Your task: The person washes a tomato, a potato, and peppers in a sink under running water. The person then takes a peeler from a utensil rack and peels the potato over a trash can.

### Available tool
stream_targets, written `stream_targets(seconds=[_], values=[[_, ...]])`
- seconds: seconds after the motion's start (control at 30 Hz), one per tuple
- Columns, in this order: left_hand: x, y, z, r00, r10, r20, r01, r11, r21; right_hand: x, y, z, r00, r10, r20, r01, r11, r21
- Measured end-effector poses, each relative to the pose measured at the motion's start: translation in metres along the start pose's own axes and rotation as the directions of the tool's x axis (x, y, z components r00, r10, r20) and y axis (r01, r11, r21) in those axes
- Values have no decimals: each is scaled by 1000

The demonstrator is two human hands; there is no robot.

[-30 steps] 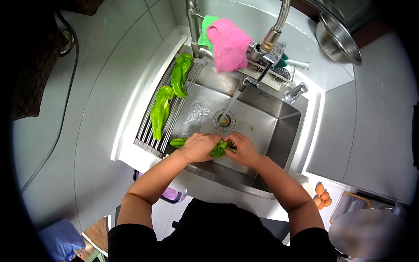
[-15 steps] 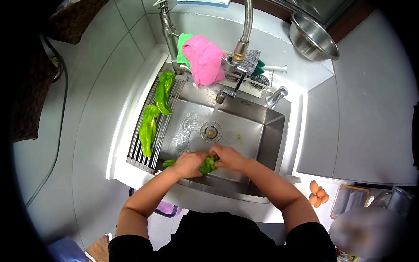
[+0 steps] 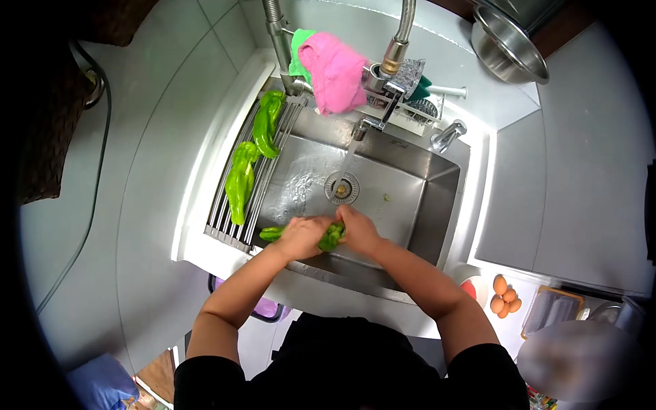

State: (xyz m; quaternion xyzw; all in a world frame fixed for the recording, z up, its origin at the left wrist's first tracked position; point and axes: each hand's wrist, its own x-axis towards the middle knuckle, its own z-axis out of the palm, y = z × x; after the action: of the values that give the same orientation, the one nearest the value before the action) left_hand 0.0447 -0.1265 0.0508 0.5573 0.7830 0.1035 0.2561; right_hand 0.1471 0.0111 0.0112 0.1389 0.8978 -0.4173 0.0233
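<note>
My left hand (image 3: 304, 237) is wrapped round a green pepper (image 3: 331, 236) over the near part of the steel sink (image 3: 389, 205). One end of the pepper sticks out left of the hand, the stem end to its right. At that right end, my right hand (image 3: 357, 229) has its fingers closed on the pepper; what the fingertips pinch is hidden. Water runs from the faucet (image 3: 360, 130) down to the drain (image 3: 341, 188). Two more green peppers, one upper (image 3: 268, 123) and one lower (image 3: 240, 183), lie on the roll-up rack (image 3: 224, 236) at the sink's left.
Pink (image 3: 333, 72) and green cloths hang behind the sink. A caddy (image 3: 410, 123) with scrubbers stands by the soap dispenser (image 3: 449, 135). A steel bowl (image 3: 509, 48) sits at the back right. Several eggs (image 3: 504, 298) lie at the lower right near a lidded container (image 3: 552, 311).
The camera view has shifted. Both hands stay at the pepper over the sink's near side, with small finger movements at its stem end. The two peppers remain on the rack.
</note>
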Motion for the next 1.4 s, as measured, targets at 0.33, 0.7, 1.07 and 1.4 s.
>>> stream_targets(seconds=[0.33,0.7,1.07,1.4], values=[[12,-3,5,988,-108,-109,98,991,-96,4,6,2,939,-190,-287,122,963,-240],[13,5,-2,983,-181,-37,172,969,-178,-3,8,-8,892,-141,-430,89,986,-138],[7,1,-3,997,-39,-66,29,987,-157,-2,7,-30,981,-163,-106,123,943,-308],[7,-52,-6,964,-143,-225,21,883,-470,-23,-58,-34,801,148,580,-533,617,579]])
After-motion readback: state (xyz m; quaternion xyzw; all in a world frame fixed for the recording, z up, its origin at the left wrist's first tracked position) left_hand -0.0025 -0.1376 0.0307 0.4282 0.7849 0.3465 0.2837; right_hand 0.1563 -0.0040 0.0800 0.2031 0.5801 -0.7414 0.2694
